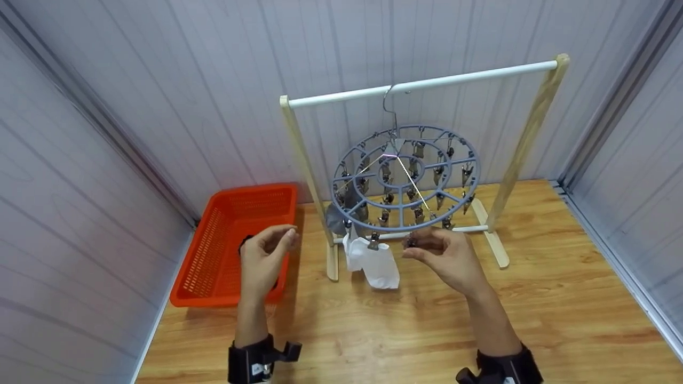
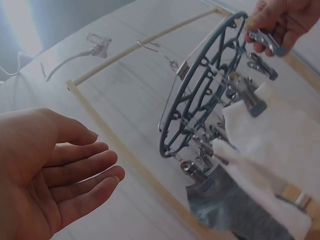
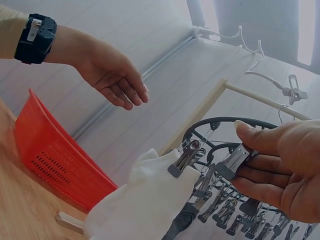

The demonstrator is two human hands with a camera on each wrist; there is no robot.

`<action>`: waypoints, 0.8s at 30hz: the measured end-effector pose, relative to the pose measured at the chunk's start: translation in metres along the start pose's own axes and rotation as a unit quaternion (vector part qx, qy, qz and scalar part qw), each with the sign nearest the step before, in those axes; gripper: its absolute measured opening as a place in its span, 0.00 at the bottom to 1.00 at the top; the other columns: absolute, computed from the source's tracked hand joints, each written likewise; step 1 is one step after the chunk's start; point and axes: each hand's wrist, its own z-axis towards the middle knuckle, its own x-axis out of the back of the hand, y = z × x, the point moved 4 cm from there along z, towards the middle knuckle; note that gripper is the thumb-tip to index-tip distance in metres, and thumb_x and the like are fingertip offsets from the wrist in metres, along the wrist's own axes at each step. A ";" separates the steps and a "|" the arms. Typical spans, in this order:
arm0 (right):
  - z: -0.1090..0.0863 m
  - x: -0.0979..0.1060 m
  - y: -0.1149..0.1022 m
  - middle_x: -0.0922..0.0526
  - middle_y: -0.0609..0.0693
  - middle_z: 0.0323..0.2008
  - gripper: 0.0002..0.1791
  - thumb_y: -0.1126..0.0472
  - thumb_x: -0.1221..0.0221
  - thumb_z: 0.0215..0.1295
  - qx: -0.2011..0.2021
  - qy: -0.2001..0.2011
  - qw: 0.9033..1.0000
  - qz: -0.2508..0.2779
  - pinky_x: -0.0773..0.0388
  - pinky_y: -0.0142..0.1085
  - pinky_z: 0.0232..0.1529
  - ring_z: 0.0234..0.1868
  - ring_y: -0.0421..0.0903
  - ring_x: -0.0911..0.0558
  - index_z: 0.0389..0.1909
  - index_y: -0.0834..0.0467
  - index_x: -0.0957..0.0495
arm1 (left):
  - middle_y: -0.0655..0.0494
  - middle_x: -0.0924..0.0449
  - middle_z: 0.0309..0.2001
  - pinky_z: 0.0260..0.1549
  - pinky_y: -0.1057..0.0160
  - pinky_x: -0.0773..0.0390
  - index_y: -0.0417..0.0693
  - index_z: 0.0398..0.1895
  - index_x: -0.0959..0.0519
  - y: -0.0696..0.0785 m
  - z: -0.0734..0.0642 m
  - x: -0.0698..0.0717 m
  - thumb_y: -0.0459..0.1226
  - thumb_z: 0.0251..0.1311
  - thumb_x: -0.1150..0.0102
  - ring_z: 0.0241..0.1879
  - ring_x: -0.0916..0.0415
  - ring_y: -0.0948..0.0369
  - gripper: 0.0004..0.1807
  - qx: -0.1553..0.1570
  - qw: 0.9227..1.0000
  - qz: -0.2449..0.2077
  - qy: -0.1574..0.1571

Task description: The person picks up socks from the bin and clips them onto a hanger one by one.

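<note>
A round grey clip hanger (image 1: 401, 226) hangs by its hook from a white rail, with several metal clips around its rings. At its front edge my right hand (image 1: 445, 258) pinches one metal clip (image 3: 234, 161) between thumb and fingers; no cloth shows in that clip. Just left of it, another clip holds a white sock (image 1: 381, 266). Farther left hangs a grey cloth piece (image 2: 225, 200), partly hidden behind white fabric in the head view. My left hand (image 1: 264, 258) is in the air above the orange basket's right side, fingers relaxed and holding nothing.
The orange basket (image 1: 184, 290) stands on the wooden floor at left, with something dark inside, mostly hidden by my left hand. A wooden stand (image 1: 520, 149) with a white rail (image 1: 341, 96) carries the hanger. Pale panelled walls (image 1: 213, 80) enclose the back and sides.
</note>
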 end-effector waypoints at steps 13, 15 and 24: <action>0.000 0.000 0.003 0.10 0.61 0.42 0.12 0.66 0.26 0.64 -0.015 0.003 1.000 -0.003 0.13 0.40 0.45 0.41 0.50 0.09 0.46 0.65 0.12 | 0.48 0.10 0.39 0.39 0.65 0.14 0.48 0.49 0.10 -0.005 0.041 0.020 0.40 0.72 0.32 0.39 0.12 0.51 0.09 0.026 0.993 0.105 -0.053; 0.001 -0.002 0.004 0.10 0.60 0.42 0.12 0.66 0.26 0.64 -0.017 0.006 1.000 -0.002 0.13 0.41 0.46 0.41 0.50 0.09 0.46 0.65 0.12 | 0.48 0.10 0.38 0.37 0.66 0.15 0.48 0.49 0.10 -0.009 0.049 0.023 0.39 0.72 0.32 0.39 0.13 0.48 0.09 0.025 0.990 0.127 -0.063; 0.001 -0.004 0.007 0.10 0.59 0.42 0.13 0.66 0.26 0.63 -0.004 0.024 1.000 -0.005 0.13 0.42 0.45 0.41 0.51 0.09 0.47 0.65 0.12 | 0.52 0.10 0.39 0.34 0.64 0.17 0.46 0.52 0.11 -0.041 0.089 0.032 0.42 0.75 0.36 0.37 0.14 0.55 0.12 0.030 0.968 0.213 -0.125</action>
